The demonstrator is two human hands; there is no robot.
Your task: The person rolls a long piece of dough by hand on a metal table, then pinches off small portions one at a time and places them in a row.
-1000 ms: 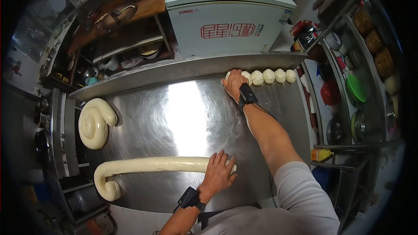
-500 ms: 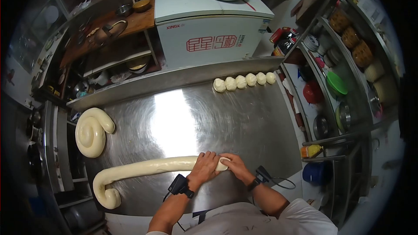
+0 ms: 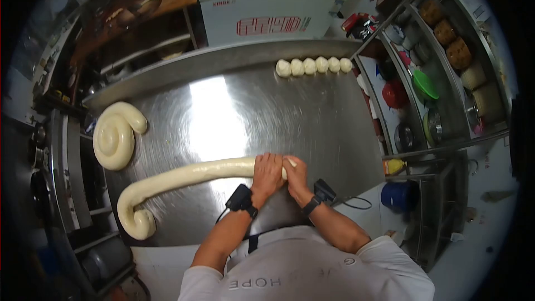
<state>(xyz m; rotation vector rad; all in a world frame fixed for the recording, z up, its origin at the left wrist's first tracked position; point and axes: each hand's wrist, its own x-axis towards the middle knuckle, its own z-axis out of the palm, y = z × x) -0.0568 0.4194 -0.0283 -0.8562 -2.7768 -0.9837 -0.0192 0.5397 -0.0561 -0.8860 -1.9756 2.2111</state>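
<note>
A long, smooth rope of pale dough (image 3: 189, 176) lies across the steel table, its left end curled back on itself. My left hand (image 3: 268, 173) is wrapped over the rope near its right end. Right beside it, my right hand (image 3: 296, 174) closes around the very end of the dough, with a bit of dough showing between the two hands. At the table's left sits a coiled dough rope (image 3: 114, 136). Along the back edge on the right stands a row of several round dough pieces (image 3: 309, 67), touching side by side.
The steel table (image 3: 329, 128) has a raised back ledge (image 3: 167, 67). Behind it stands a white chest freezer (image 3: 267, 8). Shelves on the right hold a green basin (image 3: 424, 85) and a red bowl (image 3: 393, 95). A blue bucket (image 3: 399, 196) sits below them.
My view has tipped downward, so the table appears higher. My right hand has turned and closed more tightly around the rope's end, against my left hand.
</note>
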